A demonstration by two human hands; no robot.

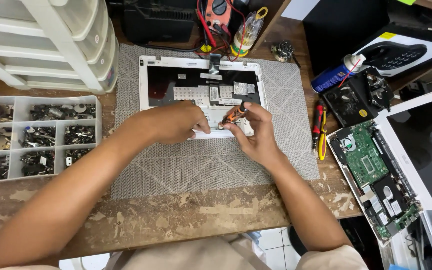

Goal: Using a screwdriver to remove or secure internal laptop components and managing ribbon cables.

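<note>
A white laptop top cover lies face down on a grey patterned mat, showing its dark inner side with silver patches. My right hand grips a small orange and black screwdriver, its tip pointing down at the cover's near edge. My left hand rests on that same edge, fingers pressing just beside the screwdriver tip. The spot under the fingertips is hidden.
A compartment tray of small dark parts sits at left, white plastic drawers behind it. At right lie an opened laptop base with green board, a red and yellow screwdriver, a blue spray can and a glue bottle.
</note>
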